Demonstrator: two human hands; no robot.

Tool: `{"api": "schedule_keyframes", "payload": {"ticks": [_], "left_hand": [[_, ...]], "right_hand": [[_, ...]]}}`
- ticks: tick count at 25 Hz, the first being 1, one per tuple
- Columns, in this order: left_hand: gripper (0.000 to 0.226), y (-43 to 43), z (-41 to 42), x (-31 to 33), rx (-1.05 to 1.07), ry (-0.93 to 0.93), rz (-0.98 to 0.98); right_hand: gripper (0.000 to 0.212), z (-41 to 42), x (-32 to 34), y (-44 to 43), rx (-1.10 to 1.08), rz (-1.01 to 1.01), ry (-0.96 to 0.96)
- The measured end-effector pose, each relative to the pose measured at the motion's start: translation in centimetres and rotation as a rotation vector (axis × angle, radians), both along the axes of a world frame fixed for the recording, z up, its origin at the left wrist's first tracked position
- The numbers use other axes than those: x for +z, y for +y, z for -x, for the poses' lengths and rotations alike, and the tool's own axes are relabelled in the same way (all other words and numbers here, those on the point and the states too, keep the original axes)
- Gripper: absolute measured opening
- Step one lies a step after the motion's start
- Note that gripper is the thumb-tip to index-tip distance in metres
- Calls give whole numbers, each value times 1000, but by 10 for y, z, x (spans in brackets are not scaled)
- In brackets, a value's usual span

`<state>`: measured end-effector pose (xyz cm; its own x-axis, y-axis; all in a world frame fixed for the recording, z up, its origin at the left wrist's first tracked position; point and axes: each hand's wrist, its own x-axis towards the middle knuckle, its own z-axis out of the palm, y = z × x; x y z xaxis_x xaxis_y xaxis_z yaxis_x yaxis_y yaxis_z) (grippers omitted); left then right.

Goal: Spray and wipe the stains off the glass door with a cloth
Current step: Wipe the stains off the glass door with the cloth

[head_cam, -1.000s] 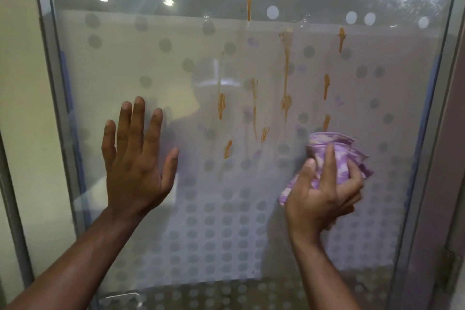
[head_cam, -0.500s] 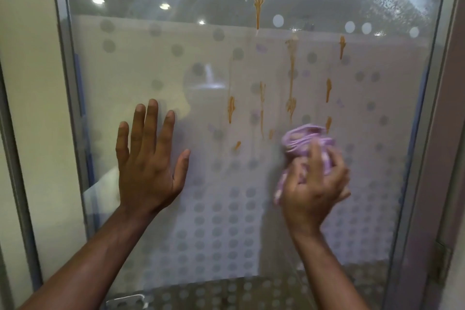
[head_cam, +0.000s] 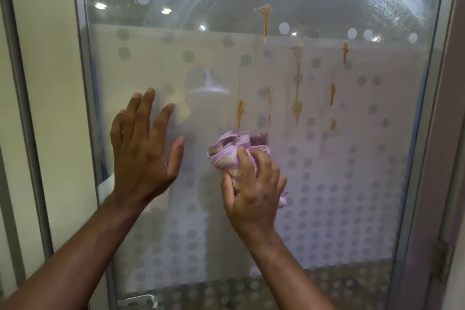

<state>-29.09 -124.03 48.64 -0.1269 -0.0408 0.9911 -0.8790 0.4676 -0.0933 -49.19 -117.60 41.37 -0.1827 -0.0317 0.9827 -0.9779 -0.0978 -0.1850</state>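
The glass door (head_cam: 352, 184) fills the view, frosted with grey dots and misted with spray at the top. Several orange-brown streaky stains (head_cam: 297, 88) run down its upper middle and right. My right hand (head_cam: 254, 189) presses a crumpled purple-and-white cloth (head_cam: 229, 151) against the glass just below the leftmost stain (head_cam: 239, 112). My left hand (head_cam: 143, 148) lies flat on the glass to the left of the cloth, fingers spread, holding nothing.
A metal frame (head_cam: 88, 133) edges the door on the left, with a cream wall panel (head_cam: 50, 108) beyond it. On the right is a pinkish door jamb (head_cam: 437, 184) with a hinge (head_cam: 444, 262). A metal fitting (head_cam: 136, 301) sits at the door's bottom left.
My right hand has slid the cloth leftward across the glass, from under the right stains to under the left one. The low small stains it passed over are gone. The left hand stayed put.
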Motion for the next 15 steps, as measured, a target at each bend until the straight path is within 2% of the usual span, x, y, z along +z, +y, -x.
{"api": "schedule_keyframes", "payload": {"ticks": [1,3,6,8,10,12,15], "left_hand": [[64,-2,-3,2,5,1,3],[66,-6,-6,3,5,-5,3],[69,-11,-6,1,5,-25,-3],[69,-12,-6,0,3,-29,2],[69,-13,-6,0,5,-30,16],[69,-14,-5,1,2,-30,25],[68,-14,-5,-1,-7,-27,29]], "right_hand": [[54,5,1,2,-9,0,41],[59,28,8,5,-49,36,-32],[61,81,22,11,-121,146,-423],[60,107,30,16,-76,249,-701],[57,108,34,14,-18,289,-842],[56,83,36,8,-18,263,-783],[55,18,19,-3,-50,136,-420]]}}
